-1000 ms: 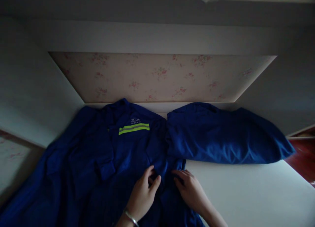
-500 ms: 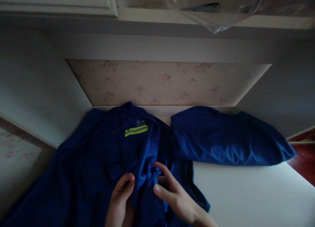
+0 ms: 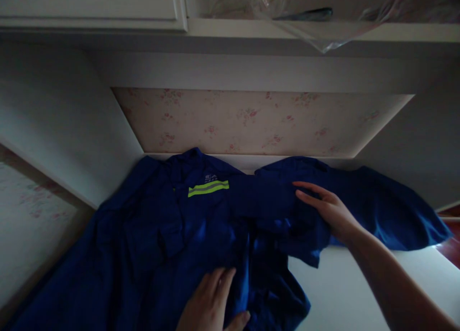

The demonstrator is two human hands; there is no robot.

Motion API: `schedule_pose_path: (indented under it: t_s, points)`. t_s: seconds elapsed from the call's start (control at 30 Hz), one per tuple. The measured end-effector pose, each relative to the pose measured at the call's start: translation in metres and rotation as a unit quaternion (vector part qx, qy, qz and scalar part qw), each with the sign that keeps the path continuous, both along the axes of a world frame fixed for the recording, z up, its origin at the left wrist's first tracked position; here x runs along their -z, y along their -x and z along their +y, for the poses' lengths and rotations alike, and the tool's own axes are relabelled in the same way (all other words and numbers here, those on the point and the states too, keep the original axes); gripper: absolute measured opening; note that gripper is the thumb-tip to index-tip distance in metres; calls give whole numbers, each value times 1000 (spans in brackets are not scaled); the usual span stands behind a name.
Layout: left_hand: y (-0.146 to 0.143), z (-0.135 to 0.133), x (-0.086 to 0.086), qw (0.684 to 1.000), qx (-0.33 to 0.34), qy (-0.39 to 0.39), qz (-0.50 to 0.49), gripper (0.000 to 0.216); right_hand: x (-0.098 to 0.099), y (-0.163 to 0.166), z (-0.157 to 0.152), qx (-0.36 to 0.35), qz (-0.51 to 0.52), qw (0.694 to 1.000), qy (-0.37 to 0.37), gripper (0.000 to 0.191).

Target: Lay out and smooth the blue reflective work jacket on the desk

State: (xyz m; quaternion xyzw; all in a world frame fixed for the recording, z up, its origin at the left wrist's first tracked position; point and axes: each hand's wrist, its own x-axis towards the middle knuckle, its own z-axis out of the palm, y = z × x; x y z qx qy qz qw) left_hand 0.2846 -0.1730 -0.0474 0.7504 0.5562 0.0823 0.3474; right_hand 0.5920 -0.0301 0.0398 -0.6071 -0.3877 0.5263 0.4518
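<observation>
A dark blue work jacket (image 3: 212,225) with a yellow-green and grey reflective strip (image 3: 208,188) on its chest lies spread on the white surface, its front panel flattened out to the right. My left hand (image 3: 212,300) rests on the lower front of the jacket, fingers stretched and thumb apart. Farther right, my right hand (image 3: 330,209) touches the jacket's blue cloth near the sleeve, its visible fingers extended and slightly apart; some of its fingers are hidden. Under and beyond that hand lies another folded piece of blue cloth (image 3: 388,206).
The white surface (image 3: 413,278) shows at the lower right. A white cabinet shelf (image 3: 230,27) overhangs the back, with a clear plastic bag (image 3: 327,43) drooping over its edge. Side panels and a floral-papered wall (image 3: 258,125) enclose the space.
My hands have moved apart: the right one up and right, the left one down onto the jacket. The bunched front cloth now lies flatter and extends farther right.
</observation>
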Motion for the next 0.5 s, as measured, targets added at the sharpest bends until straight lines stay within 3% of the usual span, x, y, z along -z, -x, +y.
schedule_pose_path:
  t_s: [0.07, 0.13, 0.23, 0.3, 0.37, 0.5]
  points:
    - [-1, -8, 19, 992, -28, 2, 126, 65, 5, -24, 10, -4, -38, 999, 29, 52]
    - [-7, -16, 35, 979, -40, -12, 200, 49, 19, -38, 17, -27, -91, 995, 31, 48]
    - [-12, -17, 37, 980, -17, -27, 196, 45, 45, -50, 27, -57, -179, 982, -24, 46]
    - [-12, -11, 20, 990, 9, -19, 138, 43, 52, -56, 40, -37, -209, 976, -49, 44]
    - [-15, -2, -8, 997, 52, -19, 54, 29, 45, -64, 57, 13, -217, 974, -66, 46]
    - [-46, 6, -63, 981, 134, -34, -139, 20, -3, -93, 92, 114, -216, 959, -140, 53]
